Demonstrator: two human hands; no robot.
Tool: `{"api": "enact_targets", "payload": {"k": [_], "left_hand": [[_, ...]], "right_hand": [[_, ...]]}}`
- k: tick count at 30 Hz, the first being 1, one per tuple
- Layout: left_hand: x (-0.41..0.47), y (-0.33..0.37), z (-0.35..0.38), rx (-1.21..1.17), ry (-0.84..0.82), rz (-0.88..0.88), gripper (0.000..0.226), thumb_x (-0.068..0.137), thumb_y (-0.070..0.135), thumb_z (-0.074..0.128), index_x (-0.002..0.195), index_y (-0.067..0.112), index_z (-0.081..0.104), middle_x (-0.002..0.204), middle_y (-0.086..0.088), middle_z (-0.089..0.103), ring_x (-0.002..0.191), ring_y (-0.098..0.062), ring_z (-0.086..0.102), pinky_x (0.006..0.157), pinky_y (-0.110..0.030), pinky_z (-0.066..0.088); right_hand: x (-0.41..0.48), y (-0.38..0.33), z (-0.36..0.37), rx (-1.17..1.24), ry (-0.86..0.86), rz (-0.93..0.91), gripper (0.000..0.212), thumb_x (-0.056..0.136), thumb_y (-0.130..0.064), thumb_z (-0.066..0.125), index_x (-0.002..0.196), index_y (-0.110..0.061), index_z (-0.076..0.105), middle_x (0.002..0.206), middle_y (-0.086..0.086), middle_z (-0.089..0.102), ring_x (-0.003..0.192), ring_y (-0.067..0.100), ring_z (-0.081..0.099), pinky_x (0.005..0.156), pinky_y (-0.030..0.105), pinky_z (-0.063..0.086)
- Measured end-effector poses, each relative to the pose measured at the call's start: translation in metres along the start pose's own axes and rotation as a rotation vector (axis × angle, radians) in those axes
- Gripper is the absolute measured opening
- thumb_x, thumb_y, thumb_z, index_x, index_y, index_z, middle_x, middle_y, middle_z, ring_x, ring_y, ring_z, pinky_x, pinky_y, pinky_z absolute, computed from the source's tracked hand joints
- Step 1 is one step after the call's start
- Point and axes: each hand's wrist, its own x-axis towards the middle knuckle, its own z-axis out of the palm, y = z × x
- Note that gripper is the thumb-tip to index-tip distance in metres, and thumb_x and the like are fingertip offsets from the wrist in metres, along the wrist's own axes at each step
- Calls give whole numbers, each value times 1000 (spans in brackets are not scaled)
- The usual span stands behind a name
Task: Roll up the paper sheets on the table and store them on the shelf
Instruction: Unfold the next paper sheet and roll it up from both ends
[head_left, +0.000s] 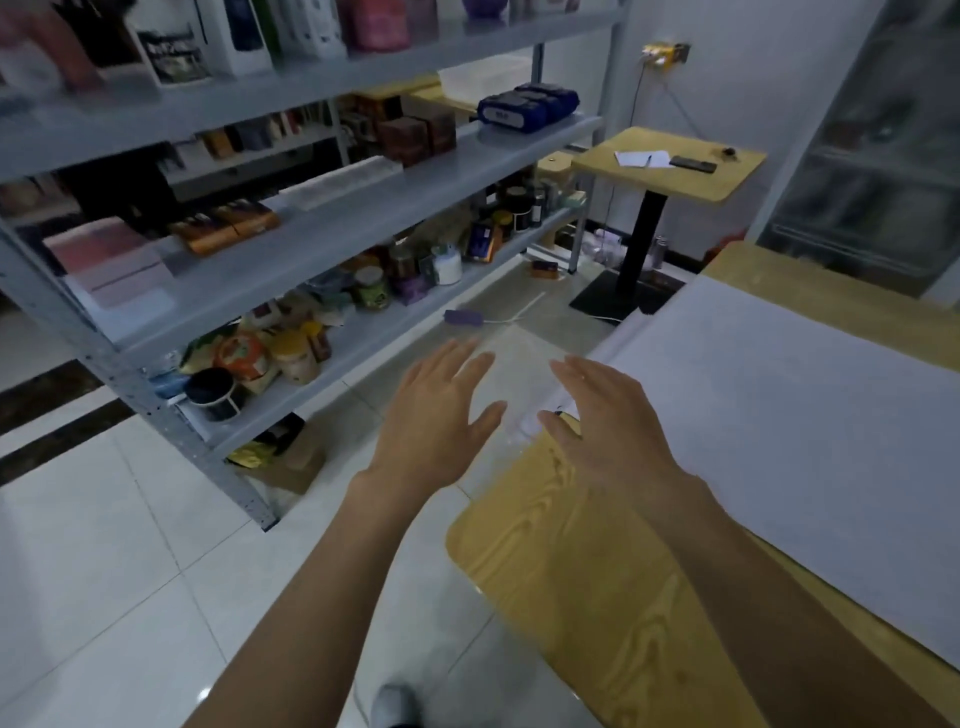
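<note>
While the left hand (431, 415) and right hand (608, 421) hover with fingers (470, 364) spread and released, the white paper sheet (779, 415) lies flat and unrolled on the wooden desk (571, 561). It looks large and blank.

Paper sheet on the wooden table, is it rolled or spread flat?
Spread flat. The paper sheet lies open across the wooden table, no roll visible; the left hand and right hand hold nothing.
</note>
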Motion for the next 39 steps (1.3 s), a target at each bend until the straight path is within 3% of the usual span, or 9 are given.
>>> {"api": "enact_targets", "payload": {"k": [7,10,16,19,24,34,39], "left_hand": [[63,-108,11,-79,-48,58,57,92,45,53,141,19,42,150,-6,37,140,-23,29,113,-37,23],[91,-154,8,-118,-59,95,56,91,43,55,139,16,45,147,-8,41,138,-25,34,113,-39,26],[135,-217,13,-235,-96,115,55,89,45,54,134,12,51,141,-12,48,131,-29,43,106,-49,37],[152,-233,28,-329,-148,84,57,90,48,52,137,16,49,145,-8,44,135,-24,38,109,-47,34],[194,-252,63,-393,-246,118,57,90,48,53,141,24,42,150,3,35,139,-13,27,112,-27,18],[361,-273,136,-336,-392,289,63,87,57,46,139,22,45,149,-1,38,137,-19,34,111,-46,31],[435,-255,161,-354,-459,412,57,91,50,52,139,21,45,150,-2,37,139,-19,30,114,-41,25]], "right_hand": [[94,-47,43,-4,24,92,58,97,-44,43,147,-15,32,152,5,33,140,20,28,115,33,17],[129,-71,60,-22,29,149,64,93,-50,34,146,-15,33,152,7,33,139,22,29,115,35,18],[178,-96,85,-44,2,309,61,97,-50,40,148,-20,27,155,3,26,142,20,24,116,35,14],[196,-96,97,6,14,397,63,95,-53,40,147,-18,30,154,5,30,141,22,27,116,35,16],[233,-78,122,85,70,536,61,95,-46,49,146,-16,34,151,6,35,139,24,31,116,41,22],[350,-13,156,197,135,717,62,95,-49,44,147,-18,30,153,3,32,140,19,28,114,33,17],[390,16,157,186,153,839,62,96,-50,43,148,-20,29,154,1,31,141,17,27,114,32,18]]}}
